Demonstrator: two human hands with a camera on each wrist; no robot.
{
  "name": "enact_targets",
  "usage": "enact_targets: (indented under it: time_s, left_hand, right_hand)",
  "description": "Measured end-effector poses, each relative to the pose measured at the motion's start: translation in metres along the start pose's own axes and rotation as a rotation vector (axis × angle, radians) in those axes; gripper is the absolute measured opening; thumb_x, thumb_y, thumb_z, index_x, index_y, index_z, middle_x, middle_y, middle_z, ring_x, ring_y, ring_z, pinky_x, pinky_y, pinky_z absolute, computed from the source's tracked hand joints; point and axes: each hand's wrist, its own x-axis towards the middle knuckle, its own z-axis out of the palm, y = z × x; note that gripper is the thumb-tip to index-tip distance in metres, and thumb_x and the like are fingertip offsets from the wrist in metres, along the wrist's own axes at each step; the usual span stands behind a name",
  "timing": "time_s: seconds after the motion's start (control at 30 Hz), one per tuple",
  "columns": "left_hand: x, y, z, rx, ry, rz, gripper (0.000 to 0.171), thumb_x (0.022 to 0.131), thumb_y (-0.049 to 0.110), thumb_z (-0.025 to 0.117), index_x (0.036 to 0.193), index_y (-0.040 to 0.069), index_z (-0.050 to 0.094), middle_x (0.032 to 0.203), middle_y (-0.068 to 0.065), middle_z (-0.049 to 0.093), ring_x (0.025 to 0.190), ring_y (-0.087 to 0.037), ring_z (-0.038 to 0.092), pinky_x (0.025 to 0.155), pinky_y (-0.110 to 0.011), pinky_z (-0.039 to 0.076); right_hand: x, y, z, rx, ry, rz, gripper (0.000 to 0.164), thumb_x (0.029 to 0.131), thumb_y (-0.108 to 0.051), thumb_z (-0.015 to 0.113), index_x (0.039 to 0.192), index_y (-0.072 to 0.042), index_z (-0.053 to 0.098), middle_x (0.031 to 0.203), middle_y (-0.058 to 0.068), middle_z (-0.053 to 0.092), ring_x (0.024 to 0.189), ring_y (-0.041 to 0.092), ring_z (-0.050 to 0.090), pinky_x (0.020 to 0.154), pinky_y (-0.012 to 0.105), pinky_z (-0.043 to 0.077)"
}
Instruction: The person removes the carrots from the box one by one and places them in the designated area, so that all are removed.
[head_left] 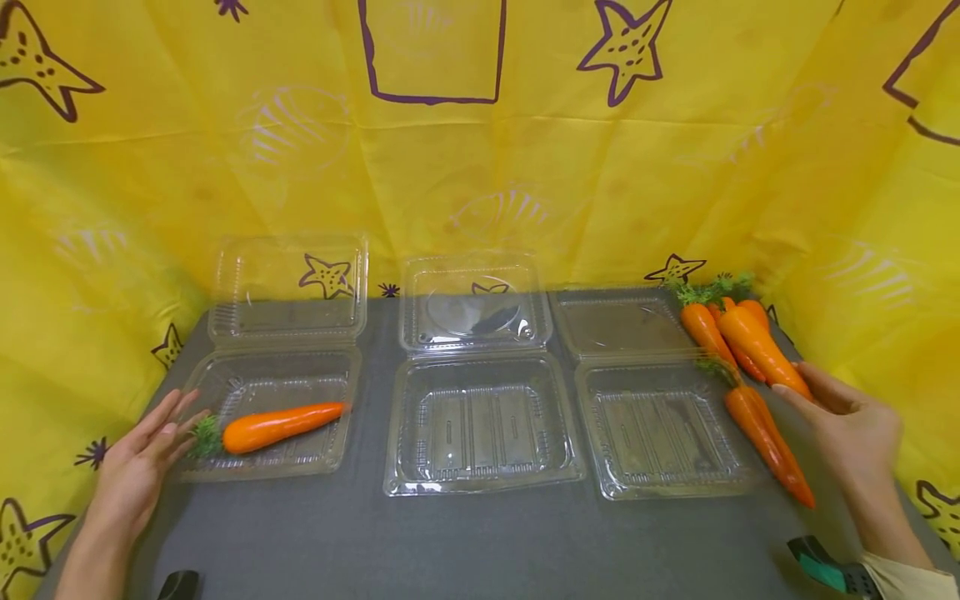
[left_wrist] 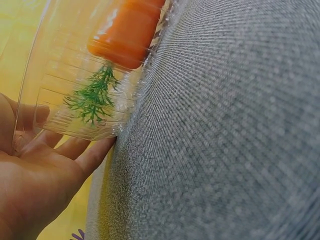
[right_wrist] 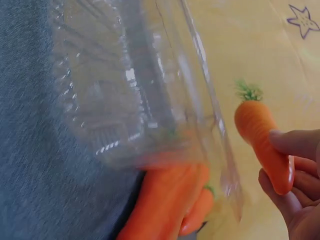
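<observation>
My right hand (head_left: 855,425) pinches an orange carrot (head_left: 759,343) near its tapered end, between thumb and fingers. The right wrist view shows that carrot (right_wrist: 257,135) raised, its green leafy top (right_wrist: 248,91) pointing away from the hand. Under and beside it lie several other carrots (head_left: 768,442), next to the right clear plastic box (head_left: 600,467). At the far left, my left hand (head_left: 138,467) has its fingers extended against the side of the left clear box (head_left: 262,473). One carrot (head_left: 277,427) lies inside that box, leafy top (left_wrist: 95,95) toward the hand.
Between the outer boxes stands a middle clear box (head_left: 483,483), with nothing in it. All three hinged lids stand open toward the back. A yellow patterned cloth (head_left: 480,167) rises behind the grey table (head_left: 465,542) and along both sides.
</observation>
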Motion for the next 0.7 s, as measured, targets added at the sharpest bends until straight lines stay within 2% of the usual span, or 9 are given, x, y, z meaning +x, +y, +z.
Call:
enact_targets:
  time_s: [0.1,0.3,0.5,0.7]
  left_hand:
    - [0.001,0.000,0.000,0.005,0.001,-0.004,0.054,0.106,0.005,0.032,0.157,0.012,0.017,0.141,0.015,0.052,0.117,0.002,0.058,0.089,-0.009,0.046]
    - [-0.001,-0.001,0.000,0.010,0.005,-0.012,0.055,0.106,0.007,0.033,0.157,0.010,0.014,0.142,0.015,0.051,0.116,0.002,0.057,0.089,-0.009,0.046]
    - [-0.004,-0.002,-0.001,0.011,-0.005,0.023,0.054,0.105,0.003,0.031,0.156,0.008,0.015,0.140,0.014,0.054,0.116,0.000,0.058,0.089,-0.009,0.046]
    - [-0.001,0.000,0.001,0.024,-0.021,0.014,0.054,0.105,0.003,0.032,0.156,0.007,0.014,0.140,0.014,0.053,0.117,0.000,0.058,0.089,-0.010,0.047]
  right_hand:
    - [-0.002,0.005,-0.004,-0.030,0.029,0.038,0.049,0.078,-0.019,0.084,0.124,-0.023,0.068,0.082,-0.039,0.061,0.081,-0.024,0.055,0.065,0.000,0.044]
    - [-0.004,0.017,-0.013,-0.105,0.032,0.074,0.053,0.079,-0.027,0.084,0.128,-0.026,0.065,0.082,-0.044,0.057,0.090,-0.025,0.050,0.065,-0.001,0.039]
    - [-0.005,0.030,-0.021,-0.095,0.020,0.143,0.054,0.079,-0.029,0.083,0.129,-0.032,0.063,0.078,-0.043,0.057,0.104,-0.021,0.047,0.065,-0.001,0.036]
    - [-0.011,0.044,-0.031,-0.079,0.032,0.218,0.056,0.080,-0.030,0.082,0.131,-0.035,0.060,0.077,-0.044,0.056,0.111,-0.020,0.044,0.069,-0.002,0.034]
